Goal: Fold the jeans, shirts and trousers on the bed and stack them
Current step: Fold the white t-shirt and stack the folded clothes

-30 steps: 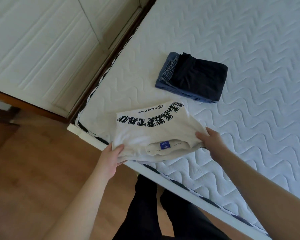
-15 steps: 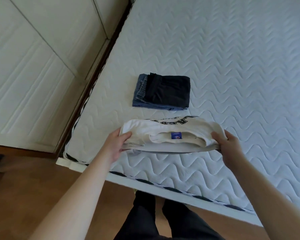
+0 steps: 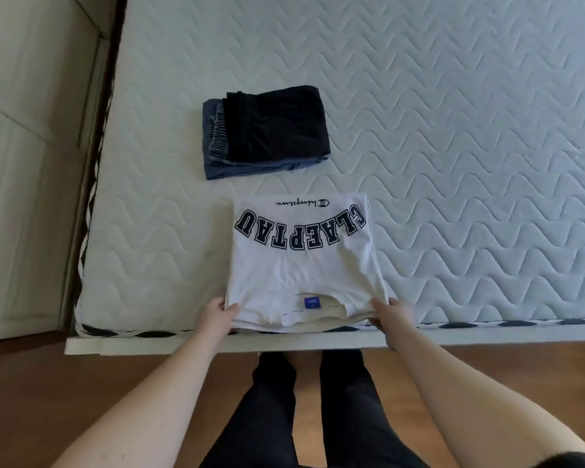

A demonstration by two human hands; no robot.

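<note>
Both hands, left hand [image 3: 217,315] and right hand [image 3: 394,317], pinch the folded white cotton shirt [image 3: 303,261] on the quilted bed [image 3: 453,130]; the dark folded stack [image 3: 264,130] lies at 12 o'clock

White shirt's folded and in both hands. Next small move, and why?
Probably lift the white shirt forward onto the dark stack. The left hand and right hand grip its near corners, it looks fully folded, and the stack of black trousers on jeans lies just beyond it.

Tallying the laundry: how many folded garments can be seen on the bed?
3. A white shirt at the near edge, held by the left hand and right hand; black trousers stacked on blue jeans farther back. More could be hidden inside that stack.
</note>
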